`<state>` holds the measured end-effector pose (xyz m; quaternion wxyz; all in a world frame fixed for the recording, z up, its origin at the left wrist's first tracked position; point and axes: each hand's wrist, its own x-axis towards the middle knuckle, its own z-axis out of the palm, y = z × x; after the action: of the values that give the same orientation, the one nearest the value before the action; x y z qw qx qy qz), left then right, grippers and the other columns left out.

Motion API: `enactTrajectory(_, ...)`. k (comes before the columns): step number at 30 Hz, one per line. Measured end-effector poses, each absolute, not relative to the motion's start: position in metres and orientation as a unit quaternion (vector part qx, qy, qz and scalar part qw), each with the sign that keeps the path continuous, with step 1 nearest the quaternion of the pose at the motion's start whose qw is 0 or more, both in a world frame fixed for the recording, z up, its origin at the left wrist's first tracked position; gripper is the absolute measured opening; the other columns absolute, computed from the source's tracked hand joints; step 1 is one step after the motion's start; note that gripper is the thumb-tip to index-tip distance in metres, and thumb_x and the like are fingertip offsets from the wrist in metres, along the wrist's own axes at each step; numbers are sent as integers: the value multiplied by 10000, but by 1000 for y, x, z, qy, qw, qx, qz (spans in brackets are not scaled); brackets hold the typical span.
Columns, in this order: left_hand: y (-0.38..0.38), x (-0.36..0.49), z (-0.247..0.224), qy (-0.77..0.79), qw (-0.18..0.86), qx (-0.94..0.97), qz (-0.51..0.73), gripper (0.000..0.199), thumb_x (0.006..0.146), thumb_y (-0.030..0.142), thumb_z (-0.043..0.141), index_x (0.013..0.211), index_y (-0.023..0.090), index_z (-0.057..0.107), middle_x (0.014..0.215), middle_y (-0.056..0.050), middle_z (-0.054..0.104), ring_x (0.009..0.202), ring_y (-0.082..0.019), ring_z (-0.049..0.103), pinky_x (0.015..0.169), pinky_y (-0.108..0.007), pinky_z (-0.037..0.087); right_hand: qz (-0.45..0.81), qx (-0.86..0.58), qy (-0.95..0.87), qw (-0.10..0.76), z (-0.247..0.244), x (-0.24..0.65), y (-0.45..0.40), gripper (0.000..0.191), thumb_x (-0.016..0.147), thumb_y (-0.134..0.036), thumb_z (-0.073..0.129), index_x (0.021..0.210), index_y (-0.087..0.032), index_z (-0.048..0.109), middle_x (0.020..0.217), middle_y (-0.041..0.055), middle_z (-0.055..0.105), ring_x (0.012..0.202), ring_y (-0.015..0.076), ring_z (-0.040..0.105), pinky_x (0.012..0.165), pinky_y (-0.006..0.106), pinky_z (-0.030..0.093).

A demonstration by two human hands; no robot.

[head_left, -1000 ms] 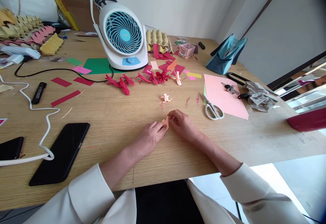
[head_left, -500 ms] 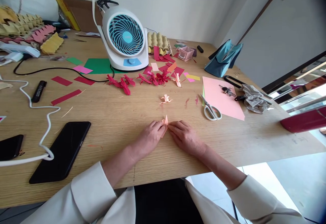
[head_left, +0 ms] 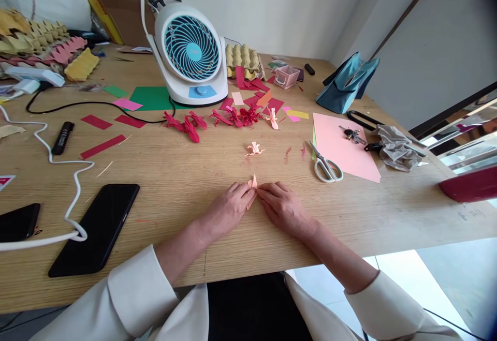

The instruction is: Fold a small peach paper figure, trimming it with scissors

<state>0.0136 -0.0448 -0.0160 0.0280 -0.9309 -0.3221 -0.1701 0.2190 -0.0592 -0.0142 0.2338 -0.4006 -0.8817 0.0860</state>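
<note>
A small piece of folded peach paper (head_left: 254,181) stands between my fingertips near the front of the wooden table, one pointed tip sticking up. My left hand (head_left: 229,205) pinches it from the left, with fingers closed. From the other side, my right hand (head_left: 285,206) presses its closed fingertips against the paper's right edge. The fingers hide much of the folds. Just beyond lies a finished-looking peach paper figure (head_left: 254,148) with thin limbs. Farther back is a row of red folded paper figures (head_left: 190,126), with another pale pink figure (head_left: 273,119) at its right end.
White-handled scissors (head_left: 327,167) lie right of my hands, beside pink paper (head_left: 344,147) with keys (head_left: 352,135) on it. A black phone (head_left: 97,230) under a white cable is at left. Behind stand a fan (head_left: 193,54), egg trays (head_left: 243,61) and a blue bag (head_left: 347,83).
The view has shifted slightly, so things on the table appear a little displaced. Both hands keep nearly the same hold on the folded paper.
</note>
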Motion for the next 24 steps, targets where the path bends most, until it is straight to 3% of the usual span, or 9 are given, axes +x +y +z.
enactTrajectory(9, -47, 12, -25, -340, 25, -924, -172, 294, 927, 67, 447, 1182, 137, 575, 1134, -113, 586, 956, -221, 539, 872, -354, 514, 59, -404, -889, 209, -15, 219, -60, 383, 957, -124, 467, 1318, -201, 570, 1190, 115, 635, 1016, 254, 561, 888, 434, 511)
enactTrajectory(17, -44, 14, -26, -325, 80, -935, -119, 315, 945, 107, 445, 1232, 74, 572, 1224, -144, 574, 1005, -242, 532, 907, -362, 511, -2, -411, -900, 145, -11, 216, -61, 352, 961, -137, 471, 1293, -163, 584, 1224, 121, 636, 979, 254, 561, 840, 412, 497)
enactTrajectory(24, -44, 14, -23, -314, 91, -940, -100, 324, 955, 111, 428, 1240, 56, 573, 1205, -143, 599, 1000, -243, 530, 934, -368, 488, 4, -394, -906, 157, -10, 215, -59, 308, 950, -116, 483, 1225, -143, 618, 1246, 118, 645, 973, 243, 564, 848, 399, 490)
